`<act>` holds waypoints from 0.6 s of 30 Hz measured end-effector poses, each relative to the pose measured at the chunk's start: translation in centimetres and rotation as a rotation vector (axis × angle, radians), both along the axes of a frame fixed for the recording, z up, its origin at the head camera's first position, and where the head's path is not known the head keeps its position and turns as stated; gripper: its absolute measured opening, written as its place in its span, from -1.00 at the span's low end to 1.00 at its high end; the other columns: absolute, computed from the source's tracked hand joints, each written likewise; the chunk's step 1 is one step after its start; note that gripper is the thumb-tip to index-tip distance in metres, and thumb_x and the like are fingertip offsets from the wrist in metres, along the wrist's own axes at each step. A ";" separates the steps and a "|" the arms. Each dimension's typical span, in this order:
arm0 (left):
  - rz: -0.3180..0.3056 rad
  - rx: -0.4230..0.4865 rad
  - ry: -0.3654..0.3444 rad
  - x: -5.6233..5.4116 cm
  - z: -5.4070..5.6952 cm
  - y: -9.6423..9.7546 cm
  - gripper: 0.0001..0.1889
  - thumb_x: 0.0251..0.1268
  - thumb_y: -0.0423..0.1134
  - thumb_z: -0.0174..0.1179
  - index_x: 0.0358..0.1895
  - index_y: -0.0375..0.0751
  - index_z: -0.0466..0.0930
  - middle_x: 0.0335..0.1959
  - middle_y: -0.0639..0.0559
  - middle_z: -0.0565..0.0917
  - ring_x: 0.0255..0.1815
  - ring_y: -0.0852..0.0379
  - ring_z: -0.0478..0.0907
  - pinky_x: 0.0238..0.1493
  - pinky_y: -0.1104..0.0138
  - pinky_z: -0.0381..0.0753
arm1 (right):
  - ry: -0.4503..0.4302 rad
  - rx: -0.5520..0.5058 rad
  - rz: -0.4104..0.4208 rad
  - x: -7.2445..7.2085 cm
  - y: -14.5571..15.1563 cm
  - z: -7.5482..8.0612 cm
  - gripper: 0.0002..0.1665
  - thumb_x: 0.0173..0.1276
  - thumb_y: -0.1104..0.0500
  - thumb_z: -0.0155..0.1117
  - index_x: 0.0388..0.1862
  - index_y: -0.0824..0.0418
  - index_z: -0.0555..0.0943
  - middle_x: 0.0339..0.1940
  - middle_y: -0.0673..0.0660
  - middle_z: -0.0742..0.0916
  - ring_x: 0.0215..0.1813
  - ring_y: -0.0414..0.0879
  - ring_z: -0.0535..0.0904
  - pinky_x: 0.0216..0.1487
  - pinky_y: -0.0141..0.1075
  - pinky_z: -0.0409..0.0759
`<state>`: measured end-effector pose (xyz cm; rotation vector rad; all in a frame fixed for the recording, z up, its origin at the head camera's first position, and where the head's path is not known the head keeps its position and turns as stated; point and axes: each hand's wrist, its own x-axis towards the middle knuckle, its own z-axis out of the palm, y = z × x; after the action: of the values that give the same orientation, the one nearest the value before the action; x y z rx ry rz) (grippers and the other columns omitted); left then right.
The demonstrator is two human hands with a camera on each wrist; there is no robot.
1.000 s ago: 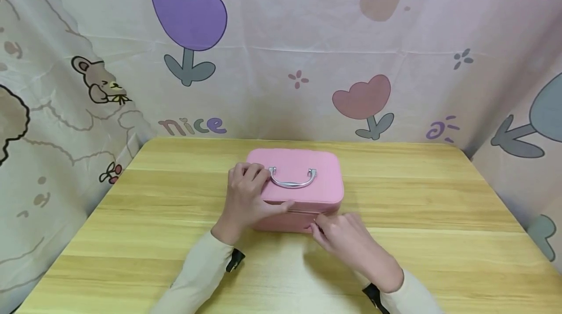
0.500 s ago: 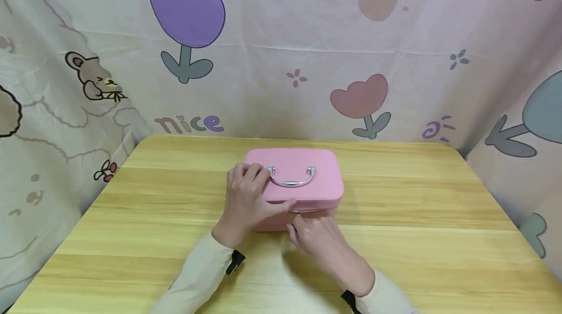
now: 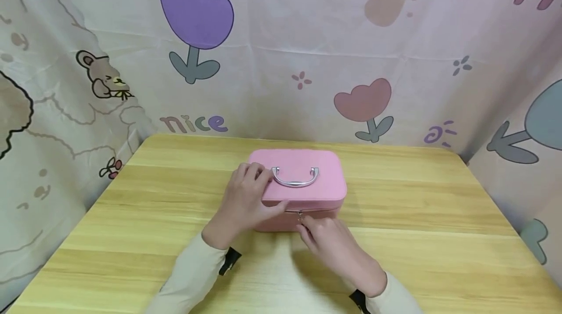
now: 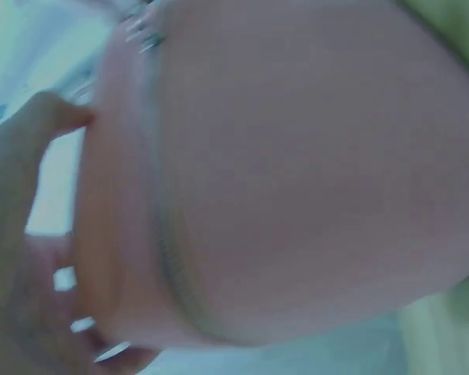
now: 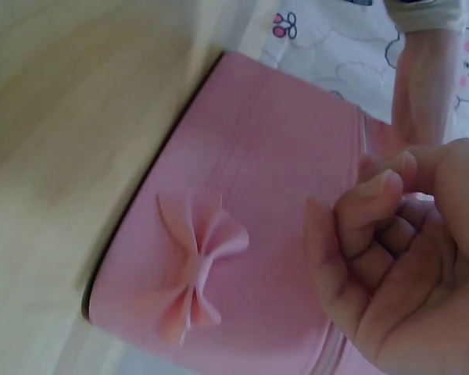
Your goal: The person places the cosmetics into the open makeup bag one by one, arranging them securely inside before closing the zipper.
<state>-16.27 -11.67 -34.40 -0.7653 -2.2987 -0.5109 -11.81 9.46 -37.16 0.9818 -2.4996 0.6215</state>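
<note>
A pink case (image 3: 307, 160) with a silver handle (image 3: 295, 185) on its lid stands upright on the wooden table. My left hand (image 3: 246, 197) grips the lid's left front corner, fingers bent over the top and thumb along the front edge; the left wrist view shows that thumb (image 4: 59, 113) at the lid's rim. A small metal zipper pull (image 3: 300, 216) hangs at the front seam. My right hand (image 3: 331, 241) has its curled fingertips right at the pull; thumb and finger tips come together in the right wrist view, hiding it. A pink bow (image 5: 199, 269) decorates the case's front.
Pale table top (image 3: 430, 206) surrounds the case. Behind it hangs a printed cloth (image 3: 272, 21) with tulips, hearts and a bear, which also lines both sides. Black straps (image 3: 230, 260) sit at the cuffs of the light sleeves (image 3: 189, 275).
My right hand has moved left along the front seam, then back slightly right, and the zipper pull now shows beside its fingertips. The left hand keeps its hold on the lid.
</note>
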 end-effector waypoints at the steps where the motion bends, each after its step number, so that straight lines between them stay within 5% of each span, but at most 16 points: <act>1: -0.029 -0.010 -0.054 0.0 0.3 -0.4 -0.50 -0.19 0.06 0.42 -0.25 -0.24 0.56 -0.27 -0.09 0.51 -0.24 -0.06 0.37 -0.22 0.17 0.42 | -0.012 0.004 0.003 0.0 0.2 0.1 -0.71 0.25 0.26 0.32 -0.59 0.10 0.43 -0.72 -0.13 0.37 -0.67 -0.26 0.26 -0.70 -0.39 0.27; 6: -0.200 0.079 -0.447 -1.0 0.6 -3.5 -0.52 -0.12 -0.15 0.43 -0.06 -0.16 0.52 0.20 -0.20 0.37 0.21 -0.20 0.20 0.15 -0.18 0.31 | -0.056 0.029 0.031 -0.2 1.2 0.7 -0.77 0.30 0.26 0.28 -0.53 0.10 0.49 -0.71 -0.16 0.36 -0.66 -0.31 0.24 -0.68 -0.43 0.26; 8: -0.252 0.182 -0.603 -1.8 -0.1 -4.8 -0.42 -0.11 -0.20 0.45 0.07 -0.13 0.46 0.39 -0.20 0.18 0.37 -0.24 0.02 0.22 -0.30 0.14 | -0.069 0.043 0.045 -0.4 1.6 0.9 -0.81 0.30 0.28 0.27 -0.51 0.12 0.52 -0.69 -0.17 0.37 -0.64 -0.33 0.24 -0.66 -0.44 0.27; 11: -0.368 0.364 -0.791 -3.0 -1.4 -6.3 -0.24 -0.05 -0.27 0.46 0.30 -0.14 0.32 0.50 -0.16 0.01 0.49 -0.19 -0.13 0.33 -0.22 0.03 | -0.073 0.074 0.074 -0.7 2.3 1.2 -0.83 0.28 0.28 0.28 -0.49 0.12 0.53 -0.66 -0.17 0.39 -0.62 -0.34 0.26 -0.63 -0.47 0.28; 15: -0.520 0.516 -0.923 -3.9 -2.6 -7.6 -0.19 0.06 -0.35 0.41 0.41 -0.26 0.21 0.53 -0.16 0.00 0.52 -0.12 -0.13 0.41 -0.02 -0.01 | -0.092 0.113 0.126 -1.2 3.2 1.8 -0.86 0.29 0.27 0.28 -0.46 0.14 0.55 -0.62 -0.19 0.47 -0.59 -0.36 0.27 -0.58 -0.49 0.29; 18: -0.547 0.521 -0.899 -4.0 -2.5 -7.9 -0.30 0.09 -0.26 0.41 0.32 -0.30 0.33 0.54 -0.17 0.00 0.52 -0.15 -0.11 0.40 -0.03 0.02 | -0.116 0.118 0.155 -1.4 4.0 2.5 -0.87 0.31 0.28 0.25 -0.45 0.15 0.58 -0.64 -0.21 0.45 -0.60 -0.39 0.24 -0.58 -0.50 0.27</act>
<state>-20.28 -19.58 -36.86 -1.0155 -2.4682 -1.9399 -13.25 13.43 -34.68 1.2244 -2.6042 0.5984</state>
